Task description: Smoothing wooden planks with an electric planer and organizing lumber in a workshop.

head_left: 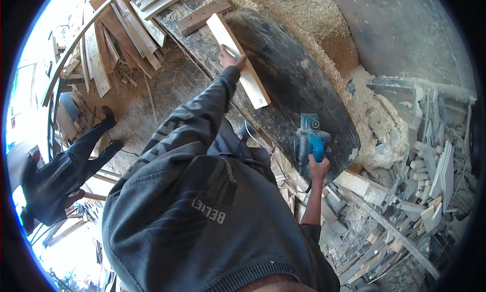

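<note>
My left hand [232,59] grips a pale, planed-looking wooden board [249,84] about midway along its length, thumb and fingers across it. The board lies slanted on a dark, worn workbench [298,74], its far end beside a short brown wood block [202,17]. At the right end of the bench my right hand [318,167] is wrapped round the handle of a blue electric planer [310,137]. The planer stands on the bench top, apart from the board. Its dark cord drops down by my right wrist.
Wood shavings [324,34] are heaped along the bench's far side. Offcuts [430,191] pile up at the right. Long planks [101,54] lean at the upper left. Another person [61,175] in dark clothes stands at the left. A concrete floor [405,34] shows at the upper right.
</note>
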A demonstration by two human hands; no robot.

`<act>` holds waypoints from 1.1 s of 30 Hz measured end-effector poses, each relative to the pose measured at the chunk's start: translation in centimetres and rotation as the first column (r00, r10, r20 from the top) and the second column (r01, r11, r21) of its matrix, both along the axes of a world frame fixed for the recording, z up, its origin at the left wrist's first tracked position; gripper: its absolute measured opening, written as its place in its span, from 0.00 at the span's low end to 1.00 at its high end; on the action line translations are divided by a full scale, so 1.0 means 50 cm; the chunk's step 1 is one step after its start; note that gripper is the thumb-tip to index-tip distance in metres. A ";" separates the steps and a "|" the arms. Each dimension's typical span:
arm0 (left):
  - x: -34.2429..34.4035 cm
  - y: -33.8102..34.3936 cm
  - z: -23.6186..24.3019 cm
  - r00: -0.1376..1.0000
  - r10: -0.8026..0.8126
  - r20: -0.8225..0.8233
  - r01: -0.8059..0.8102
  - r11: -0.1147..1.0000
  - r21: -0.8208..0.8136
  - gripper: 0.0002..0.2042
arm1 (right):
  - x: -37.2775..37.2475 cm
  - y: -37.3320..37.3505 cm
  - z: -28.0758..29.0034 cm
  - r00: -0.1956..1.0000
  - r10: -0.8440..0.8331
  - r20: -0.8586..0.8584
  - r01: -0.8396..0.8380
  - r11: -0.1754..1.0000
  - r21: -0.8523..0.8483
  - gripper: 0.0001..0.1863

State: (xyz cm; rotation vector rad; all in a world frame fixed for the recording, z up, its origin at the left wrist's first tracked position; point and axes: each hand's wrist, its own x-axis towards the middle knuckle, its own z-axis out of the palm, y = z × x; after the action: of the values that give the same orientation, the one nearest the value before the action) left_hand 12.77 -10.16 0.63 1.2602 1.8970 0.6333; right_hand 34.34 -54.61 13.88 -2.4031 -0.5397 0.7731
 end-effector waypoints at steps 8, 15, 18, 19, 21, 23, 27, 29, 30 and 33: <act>-0.074 -0.091 -0.085 0.910 0.050 0.411 0.027 0.984 -0.179 0.22 | -0.050 -0.022 0.026 0.988 0.147 0.050 -0.153 0.979 0.138 0.14; -0.112 0.005 -0.106 0.993 -0.028 0.116 0.030 0.999 -0.016 0.25 | -0.129 0.093 0.047 0.921 0.386 -0.057 -0.351 0.882 0.313 0.14; -0.120 0.006 -0.100 0.991 -0.043 0.127 0.052 0.997 -0.065 0.27 | -0.159 0.138 0.059 0.889 0.450 -0.087 -0.405 0.860 0.311 0.15; -0.121 0.004 -0.096 0.990 -0.036 0.137 0.050 0.994 -0.098 0.28 | -0.168 0.150 0.061 0.877 0.473 -0.084 -0.431 0.852 0.298 0.15; -0.127 0.008 -0.087 0.990 -0.026 0.139 0.040 0.994 -0.103 0.29 | -0.181 0.178 0.067 0.875 0.475 -0.094 -0.435 0.856 0.280 0.15; -0.091 -0.016 -0.065 0.980 -0.048 0.192 0.081 0.982 -0.168 0.30 | -0.185 0.184 0.053 0.891 0.441 -0.105 -0.410 0.883 0.229 0.15; -0.118 0.002 -0.073 0.968 -0.097 0.229 0.134 0.979 -0.152 0.29 | -0.205 0.228 0.048 0.889 0.444 -0.110 -0.410 0.880 0.239 0.14; -0.142 0.015 -0.095 0.961 -0.153 0.229 0.184 0.975 -0.121 0.29 | -0.214 0.253 0.045 0.882 0.465 -0.080 -0.439 0.871 0.221 0.14; -0.154 0.021 -0.109 0.962 -0.147 0.229 0.177 0.977 -0.117 0.29 | -0.218 0.270 0.049 0.879 0.471 -0.078 -0.445 0.867 0.224 0.14; -0.151 0.020 -0.119 0.953 -0.180 0.245 0.208 0.974 -0.093 0.35 | -0.228 0.311 0.048 0.879 0.467 -0.096 -0.441 0.873 0.207 0.14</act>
State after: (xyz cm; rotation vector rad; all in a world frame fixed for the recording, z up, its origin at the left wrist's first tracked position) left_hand 5.23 -9.17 -5.31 1.2208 1.5704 0.5328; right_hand 22.97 -39.04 16.30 -2.0524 -1.0922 1.0353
